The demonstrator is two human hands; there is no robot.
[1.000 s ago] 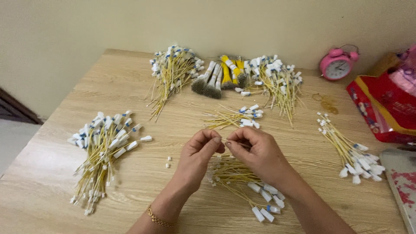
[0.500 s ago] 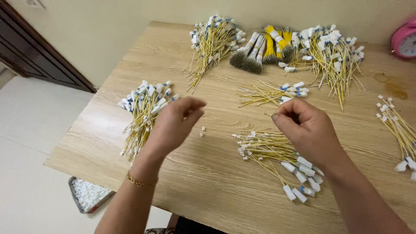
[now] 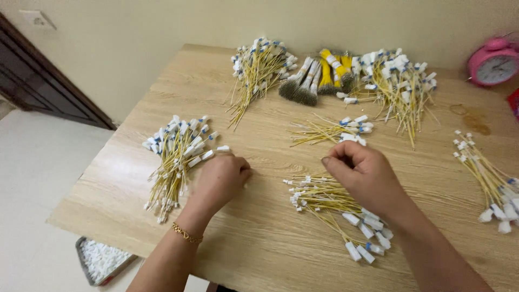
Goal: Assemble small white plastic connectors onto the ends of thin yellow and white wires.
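Your left hand (image 3: 219, 181), fingers curled shut on nothing visible, rests just right of the wire pile (image 3: 175, 157), whose strands run toward you; your right hand (image 3: 365, 176) hovers loosely closed, farther off.

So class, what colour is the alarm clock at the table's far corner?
Pink: the alarm clock shows best in the head view.

— What can't you make out?
— The left hand (image 3: 219, 181) curls knuckles-up, so its fingertips and anything under them are hidden.
— And at the edges?
— The pink clock (image 3: 493, 63) and the right-side wire bundle (image 3: 489, 181) are cut off.
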